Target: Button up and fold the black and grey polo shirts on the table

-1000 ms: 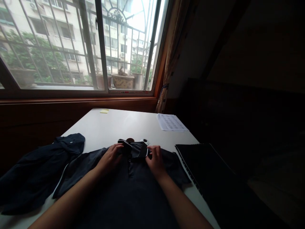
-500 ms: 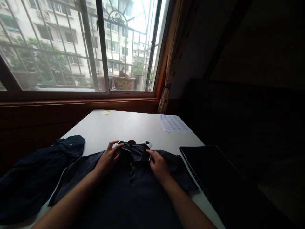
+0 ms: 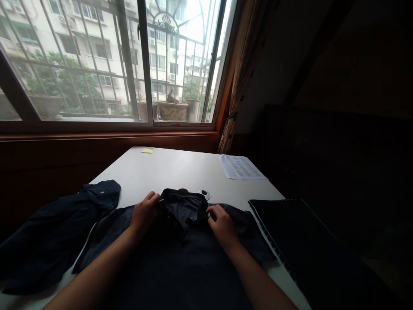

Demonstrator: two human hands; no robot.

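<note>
A dark navy polo shirt (image 3: 187,262) lies spread front side up, its collar toward the window. The collar (image 3: 183,196) stands up and gapes, showing the grey inside; small buttons run down the opened placket. My left hand (image 3: 145,213) is closed on the collar's left side, its fingertips partly hidden by the cloth. On the other side my right hand (image 3: 222,224) pinches the right collar point between thumb and fingers. Behind the collar, a white ring-shaped piece (image 3: 204,194) and a partly hidden brown round thing (image 3: 183,190) sit at the table's middle.
Another dark garment (image 3: 58,232) with a button lies at the left of the white table (image 3: 174,168). To the right is a flat black item (image 3: 290,232) with a toothed edge. Printed sheets (image 3: 241,167) and a yellow sticky note (image 3: 147,150) lie toward the far edge, below a barred window.
Both hands have closed on the collar and drawn its sides apart, so it stands up and the neck opening is wider. The view has shifted slightly left.
</note>
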